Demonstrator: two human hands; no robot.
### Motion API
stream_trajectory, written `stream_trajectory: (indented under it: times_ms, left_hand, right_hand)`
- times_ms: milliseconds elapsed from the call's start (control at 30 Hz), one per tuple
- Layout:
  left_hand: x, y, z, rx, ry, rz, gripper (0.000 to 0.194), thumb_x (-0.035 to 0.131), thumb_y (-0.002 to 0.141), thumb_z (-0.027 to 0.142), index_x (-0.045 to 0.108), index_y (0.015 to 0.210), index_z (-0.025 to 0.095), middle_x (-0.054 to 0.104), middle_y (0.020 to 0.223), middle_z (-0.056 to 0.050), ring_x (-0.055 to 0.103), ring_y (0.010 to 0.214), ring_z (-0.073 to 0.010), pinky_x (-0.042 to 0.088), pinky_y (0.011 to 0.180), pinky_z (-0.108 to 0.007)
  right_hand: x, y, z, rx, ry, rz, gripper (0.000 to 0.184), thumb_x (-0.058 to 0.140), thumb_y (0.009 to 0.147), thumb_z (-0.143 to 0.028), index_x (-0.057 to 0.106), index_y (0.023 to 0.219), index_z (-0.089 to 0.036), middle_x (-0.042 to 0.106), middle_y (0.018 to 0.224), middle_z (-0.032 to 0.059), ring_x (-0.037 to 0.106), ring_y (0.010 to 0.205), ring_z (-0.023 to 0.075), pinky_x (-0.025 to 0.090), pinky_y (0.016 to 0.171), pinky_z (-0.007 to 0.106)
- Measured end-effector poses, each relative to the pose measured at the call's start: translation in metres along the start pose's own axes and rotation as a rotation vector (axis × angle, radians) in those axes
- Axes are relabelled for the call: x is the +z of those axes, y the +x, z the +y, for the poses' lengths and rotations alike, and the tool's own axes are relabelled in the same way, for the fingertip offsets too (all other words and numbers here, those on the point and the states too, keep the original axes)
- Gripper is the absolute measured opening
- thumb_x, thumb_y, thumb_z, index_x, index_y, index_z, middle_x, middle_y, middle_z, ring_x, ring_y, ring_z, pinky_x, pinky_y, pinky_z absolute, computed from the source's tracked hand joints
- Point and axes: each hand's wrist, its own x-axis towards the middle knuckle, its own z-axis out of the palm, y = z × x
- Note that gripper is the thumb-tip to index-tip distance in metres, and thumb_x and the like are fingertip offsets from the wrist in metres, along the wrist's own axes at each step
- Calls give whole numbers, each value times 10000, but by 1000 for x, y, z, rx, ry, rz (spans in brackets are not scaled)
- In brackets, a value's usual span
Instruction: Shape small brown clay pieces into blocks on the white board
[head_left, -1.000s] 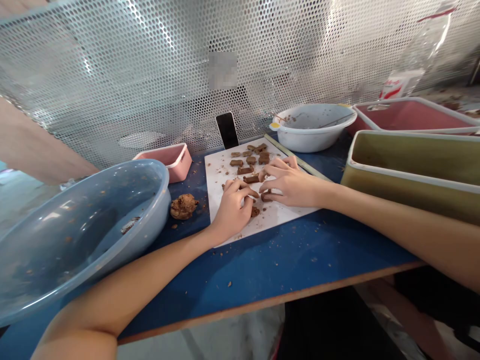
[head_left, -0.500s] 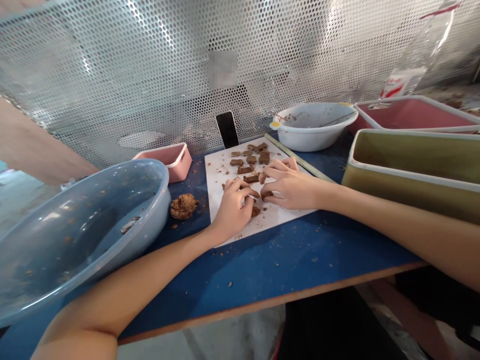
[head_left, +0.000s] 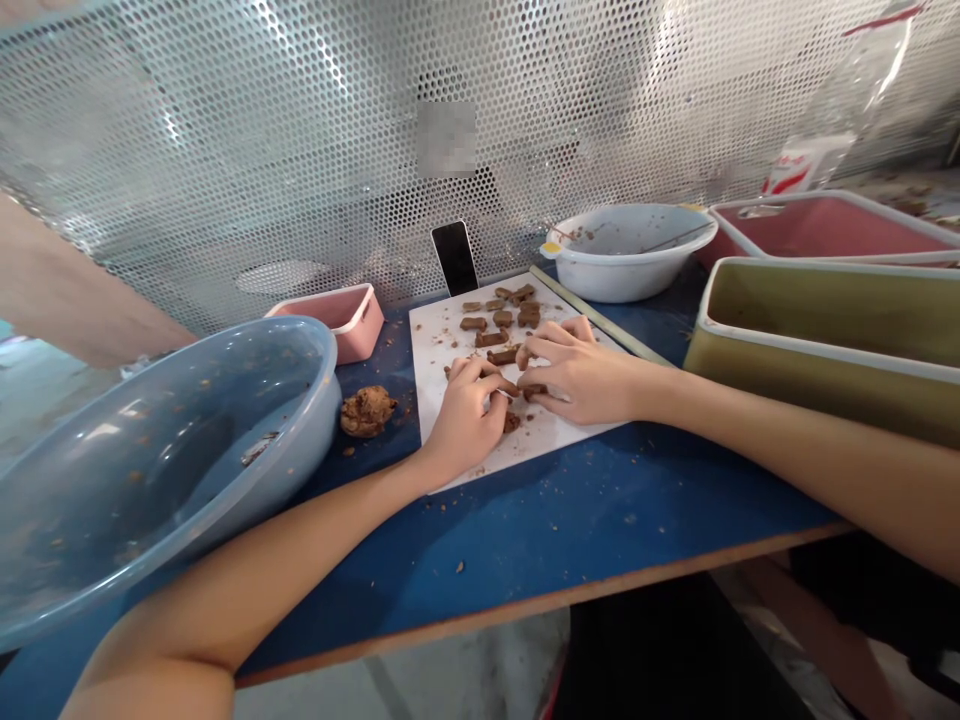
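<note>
On a white board, my left hand has its fingers and thumb closed round a brown clay-like piece, partly covered by the fingers. My right hand comes in from the right, its fingers bent down and gripping a small brown lump close to the left fingertips. Under the left thumb lies a crumbly bit. Beyond the hands, several short shaped brown pieces rest in loose rows. A bigger rough brown lump sits on the blue table left of the board.
A large blue basin stands at left, with a small pink box behind it. A phone leans upright behind the board. Along the right are a thin stick, white basin, green bin and red bin.
My right hand has shifted very slightly left, its lower fingers a little nearer the left fingertips. The left hand and the other pieces look unchanged.
</note>
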Motion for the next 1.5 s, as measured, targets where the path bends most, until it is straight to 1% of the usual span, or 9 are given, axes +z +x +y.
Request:
stream_trajectory:
  times_ms: [67, 167, 267, 400, 500, 667, 1000, 1133, 1500]
  left_hand:
    - [0, 0, 0, 6, -1, -7, 325, 551, 981, 38, 809, 914, 224, 704, 1044, -68, 585, 1097, -275, 525, 1032, -476]
    - [1, -1, -1, 8, 20, -37, 342, 550, 993, 46, 826, 926, 236, 697, 1069, -75, 579, 1115, -280, 528, 1033, -480]
    - [2, -1, -3, 11, 39, -53, 349, 547, 1004, 56, 840, 956, 239, 695, 1107, -79, 576, 1142, -284, 532, 1041, -483]
    - [5, -2, -6, 20, 47, -53, 373, 545, 998, 42, 857, 986, 246, 695, 1128, -79, 571, 1154, -286, 530, 1049, -490]
    - [6, -3, -7, 22, 49, -53, 387, 540, 999, 38, 865, 990, 247, 695, 1134, -80, 567, 1156, -288, 525, 1054, -495]
    - [5, -2, -7, 28, 36, -51, 378, 541, 1002, 44, 868, 1006, 232, 694, 1138, -86, 565, 1153, -289, 526, 1062, -498]
    - [5, -2, -6, 15, 43, -62, 383, 552, 991, 26, 868, 1015, 242, 689, 1130, -79, 563, 1165, -287, 522, 1079, -494]
    - [5, -2, -6, 28, 49, -54, 379, 543, 1002, 33, 869, 1012, 228, 685, 1128, -87, 562, 1154, -287, 523, 1066, -493]
    - [7, -2, -8, 44, 60, -47, 370, 549, 1014, 25, 861, 1000, 223, 680, 1107, -79, 576, 1163, -279, 526, 1091, -483]
  right_hand:
    - [-7, 1, -2, 1, -37, 11, 185, 595, 1017, -176, 777, 1036, -205, 706, 1219, 127, 533, 1159, 319, 317, 959, 485]
    - [-17, 1, -1, -16, -59, 12, 215, 575, 970, -119, 771, 984, -204, 694, 1253, 128, 527, 1183, 328, 307, 981, 495]
    - [-21, 0, 4, -63, -48, -6, 239, 574, 948, -97, 781, 981, -213, 679, 1262, 125, 516, 1193, 329, 314, 989, 494]
    - [-19, -1, 10, -104, -31, -19, 262, 544, 977, -92, 773, 972, -219, 673, 1254, 123, 512, 1179, 313, 332, 999, 491]
    - [-19, -2, 12, -104, -35, -15, 255, 543, 986, -99, 769, 966, -216, 674, 1252, 128, 511, 1173, 312, 341, 998, 495]
    - [-19, -2, 12, -104, -29, -64, 253, 543, 997, -118, 773, 984, -223, 668, 1299, 138, 503, 1222, 329, 348, 999, 513]
    - [-17, -3, 12, -110, -31, -72, 231, 574, 1003, -136, 789, 993, -221, 658, 1311, 144, 499, 1215, 334, 362, 1013, 536]
    - [-17, -2, 12, -115, -30, -68, 220, 597, 984, -130, 796, 1006, -221, 667, 1325, 139, 503, 1213, 334, 371, 1009, 525]
    - [-19, -2, 13, -138, -27, -32, 242, 558, 1029, -132, 785, 1022, -217, 685, 1290, 133, 520, 1217, 318, 368, 1018, 511]
